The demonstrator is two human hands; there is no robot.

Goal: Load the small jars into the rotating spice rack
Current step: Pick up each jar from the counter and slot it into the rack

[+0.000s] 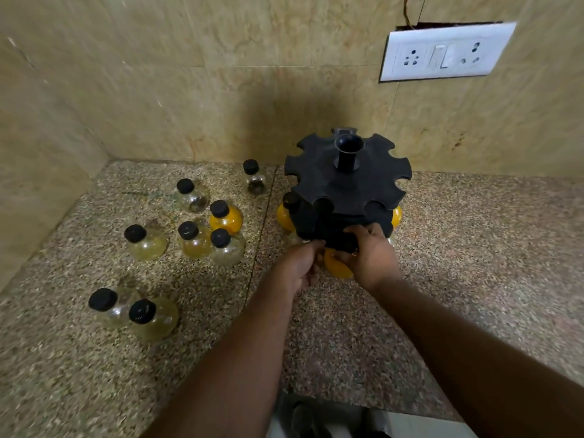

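Observation:
The black rotating spice rack (347,175) stands on the granite counter near the back wall, its notched top tier bare. Yellow jars sit in its lower tier at the left (283,216) and right (396,216). Both hands meet at the rack's front lower tier around a yellow jar (338,267). My left hand (300,267) grips its left side. My right hand (373,254) curls over its top by the rack's edge. Several loose jars with black caps stand to the left, among them a yellow one (226,218) and a clear one (147,243).
Tiled walls close the corner behind and to the left. A white socket plate (442,53) hangs on the back wall at upper right. Two more clear jars (139,311) stand near the front left. The counter's front edge (363,403) runs below my arms.

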